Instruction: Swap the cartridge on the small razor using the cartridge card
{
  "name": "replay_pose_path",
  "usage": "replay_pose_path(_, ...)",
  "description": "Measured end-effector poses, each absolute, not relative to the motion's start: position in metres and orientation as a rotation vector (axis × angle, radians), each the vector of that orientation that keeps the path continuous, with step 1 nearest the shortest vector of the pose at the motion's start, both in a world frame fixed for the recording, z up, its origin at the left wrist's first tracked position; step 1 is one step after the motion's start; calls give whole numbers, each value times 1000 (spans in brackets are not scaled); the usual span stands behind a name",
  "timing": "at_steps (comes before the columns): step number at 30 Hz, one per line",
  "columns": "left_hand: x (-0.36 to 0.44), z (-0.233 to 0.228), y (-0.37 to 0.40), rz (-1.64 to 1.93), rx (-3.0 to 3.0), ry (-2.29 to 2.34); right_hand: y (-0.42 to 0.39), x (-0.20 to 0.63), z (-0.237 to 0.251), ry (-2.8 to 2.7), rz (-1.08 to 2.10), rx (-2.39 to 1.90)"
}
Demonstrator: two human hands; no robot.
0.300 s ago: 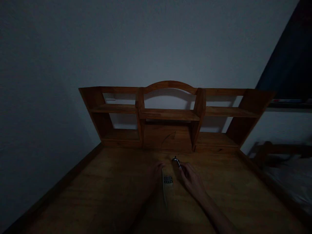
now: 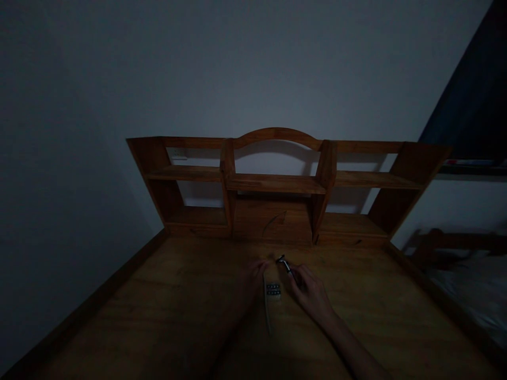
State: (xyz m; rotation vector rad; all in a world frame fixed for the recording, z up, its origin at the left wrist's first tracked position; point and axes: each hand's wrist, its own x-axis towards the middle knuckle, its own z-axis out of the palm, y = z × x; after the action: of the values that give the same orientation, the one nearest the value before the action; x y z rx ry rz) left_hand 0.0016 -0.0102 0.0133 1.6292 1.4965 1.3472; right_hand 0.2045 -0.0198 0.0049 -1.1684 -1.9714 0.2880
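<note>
The scene is very dim. My right hand (image 2: 307,289) is closed around the handle of a small metal tool with a shiny head (image 2: 282,260), held just above the wooden desk (image 2: 158,316). My left hand (image 2: 253,279) rests on the desk, its fingers touching the far end of a narrow pale strip (image 2: 268,309) that lies lengthwise between my hands. On that strip sits a small dark block with rows of light dots (image 2: 273,290). The tool's head hovers just beyond the strip's far end.
A wooden hutch with open shelves and an arched top (image 2: 277,182) stands at the back of the desk against a pale wall. A raised rim (image 2: 99,306) borders the desk's left side. A bed frame and pale bedding (image 2: 467,274) lie to the right.
My right hand and the tool shifted slightly left, toward the strip's far end. My left hand stayed at the strip. The view rose a little.
</note>
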Motion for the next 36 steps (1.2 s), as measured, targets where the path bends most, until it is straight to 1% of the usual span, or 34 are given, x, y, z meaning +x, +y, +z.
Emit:
replay_pose_path(6,-3,1,-2,1495,1692,1263,-19,205,3,-1986,263,-1147)
replay_pose_path(13,-4,-3,2,1511,1645,1253,-19,206,6,-1921,247,-1141)
replay_pose_path(18,0,-11,7,1375,1684,1329,-20,206,8,-1920,275,-1138)
replay_pose_path(22,2,-4,2,1259,1548,1409,-20,205,8,-1929,282,-1104)
replay_pose_path(29,13,4,-2,1325,959,1003,-21,206,9,-2064,204,-1014)
replay_pose_path(36,14,4,-1,1162,922,830,-19,208,0,-2149,56,-981)
